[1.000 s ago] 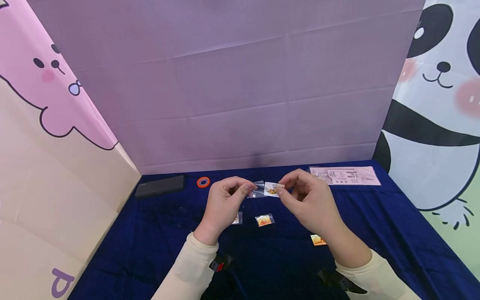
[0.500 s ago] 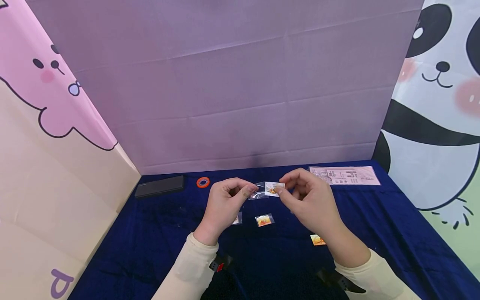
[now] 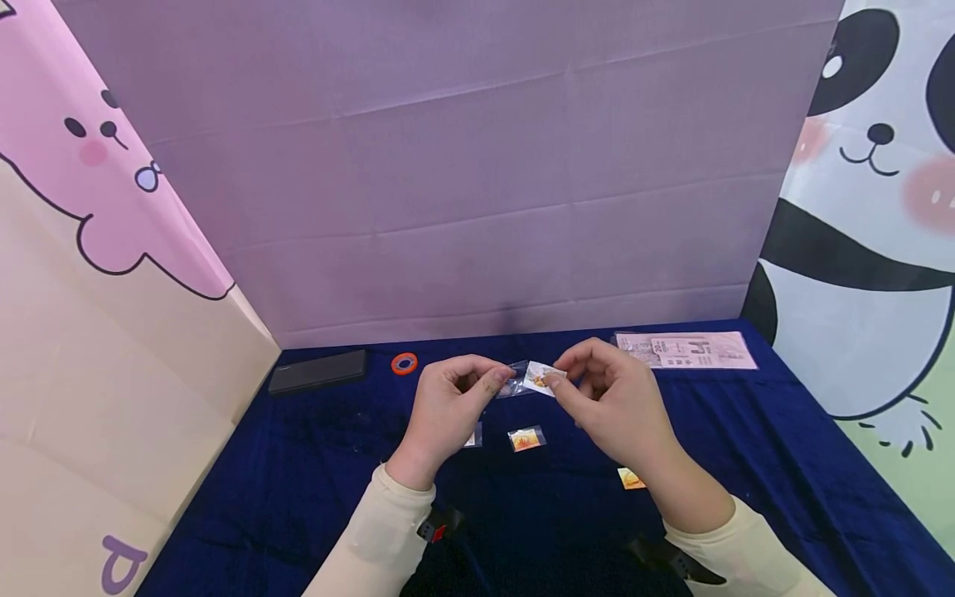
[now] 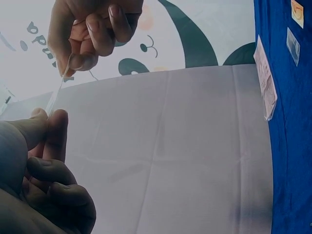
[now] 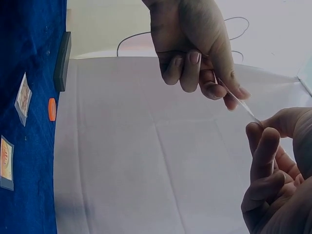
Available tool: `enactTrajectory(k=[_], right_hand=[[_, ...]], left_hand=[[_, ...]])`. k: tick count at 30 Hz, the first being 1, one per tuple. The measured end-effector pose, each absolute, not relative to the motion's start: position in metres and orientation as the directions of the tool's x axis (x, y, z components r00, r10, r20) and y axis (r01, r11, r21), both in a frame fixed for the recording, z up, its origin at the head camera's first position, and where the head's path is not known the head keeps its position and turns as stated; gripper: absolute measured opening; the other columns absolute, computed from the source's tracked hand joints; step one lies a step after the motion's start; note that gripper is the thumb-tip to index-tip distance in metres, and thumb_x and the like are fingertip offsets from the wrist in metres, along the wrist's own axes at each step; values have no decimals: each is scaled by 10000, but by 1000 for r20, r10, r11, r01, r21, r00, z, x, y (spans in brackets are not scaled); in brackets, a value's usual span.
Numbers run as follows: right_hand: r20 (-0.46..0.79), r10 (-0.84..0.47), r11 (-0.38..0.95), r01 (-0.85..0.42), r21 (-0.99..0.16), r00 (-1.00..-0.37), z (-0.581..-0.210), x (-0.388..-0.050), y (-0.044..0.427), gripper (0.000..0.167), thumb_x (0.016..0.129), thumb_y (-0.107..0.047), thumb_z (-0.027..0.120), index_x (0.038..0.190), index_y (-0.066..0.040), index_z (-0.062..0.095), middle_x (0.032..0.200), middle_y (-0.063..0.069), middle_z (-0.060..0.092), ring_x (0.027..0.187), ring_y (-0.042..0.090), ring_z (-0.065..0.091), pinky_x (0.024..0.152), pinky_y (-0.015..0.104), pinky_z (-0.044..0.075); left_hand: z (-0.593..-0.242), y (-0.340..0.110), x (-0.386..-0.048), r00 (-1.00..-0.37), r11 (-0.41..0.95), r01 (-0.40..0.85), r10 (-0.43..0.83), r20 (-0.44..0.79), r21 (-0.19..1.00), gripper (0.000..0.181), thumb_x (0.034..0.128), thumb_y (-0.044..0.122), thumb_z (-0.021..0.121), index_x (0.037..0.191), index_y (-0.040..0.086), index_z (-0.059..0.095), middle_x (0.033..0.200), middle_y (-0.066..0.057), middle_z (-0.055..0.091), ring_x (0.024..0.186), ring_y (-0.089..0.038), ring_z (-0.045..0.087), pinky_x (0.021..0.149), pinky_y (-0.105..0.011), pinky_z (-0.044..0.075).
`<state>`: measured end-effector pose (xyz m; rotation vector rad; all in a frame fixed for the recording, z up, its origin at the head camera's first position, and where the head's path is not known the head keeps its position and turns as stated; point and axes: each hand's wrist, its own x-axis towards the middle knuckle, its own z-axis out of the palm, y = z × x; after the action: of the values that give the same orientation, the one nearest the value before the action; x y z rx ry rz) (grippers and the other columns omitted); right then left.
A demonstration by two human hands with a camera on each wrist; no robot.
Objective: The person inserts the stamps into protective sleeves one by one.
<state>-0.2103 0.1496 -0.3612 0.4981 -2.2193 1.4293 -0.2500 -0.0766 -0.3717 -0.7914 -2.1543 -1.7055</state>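
The left hand [image 3: 453, 402] pinches a small clear plastic sleeve [image 3: 513, 383] between thumb and forefinger, and the grip of the right hand [image 3: 618, 404] pinches a small white square card with a coloured print [image 3: 539, 378] the same way. Both are held up above the surface [image 3: 336, 497], which is covered in dark blue cloth. The card meets the right-hand end of the sleeve, slightly tilted; whether its edge is inside cannot be told. Below the hands, an orange-and-yellow printed card in a clear packet [image 3: 526, 439] lies flat, and a second clear packet with a printed card [image 3: 476, 435] is partly hidden by the left hand. A loose yellow-and-orange card [image 3: 630, 478] lies beside the right forearm, partly covered by it. In the left wrist view, another transparent plastic packet [image 4: 293, 46] rests between that card and some pale pink printed papers [image 3: 701, 350], which lie at the far right. At the far left sits a dark grey rectangular case [image 3: 318, 371], with a flat orange ring [image 3: 404, 363] near its right end. A plain lilac cloth backdrop [image 3: 448, 182] rises behind, with a panda-printed panel [image 3: 858, 332] to the right.
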Motion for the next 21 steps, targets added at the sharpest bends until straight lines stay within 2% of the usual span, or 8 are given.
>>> enactTrajectory(k=[14, 21], right_hand=[[545, -69, 416, -521, -745, -835, -360, -210, 150, 119, 948, -102, 786, 1010, -153, 698, 730, -52, 652, 522, 157, 507, 444, 277, 396], [544, -88, 418, -527, -740, -834, -361, -209, 151, 113, 958, -102, 776, 1019, -161, 701, 751, -52, 650, 541, 159, 511, 461, 276, 405]], left_hand=[[-373, -77, -250, -810, 152, 576, 239, 536, 803, 102, 966, 188, 778, 987, 103, 830, 734, -49, 651, 603, -128, 483, 536, -245, 365], [-373, -77, -249, -812, 155, 572, 243, 530, 805, 110, 967, 216, 779, 984, 121, 832, 719, -4, 640, 593, -136, 479, 526, -247, 365]])
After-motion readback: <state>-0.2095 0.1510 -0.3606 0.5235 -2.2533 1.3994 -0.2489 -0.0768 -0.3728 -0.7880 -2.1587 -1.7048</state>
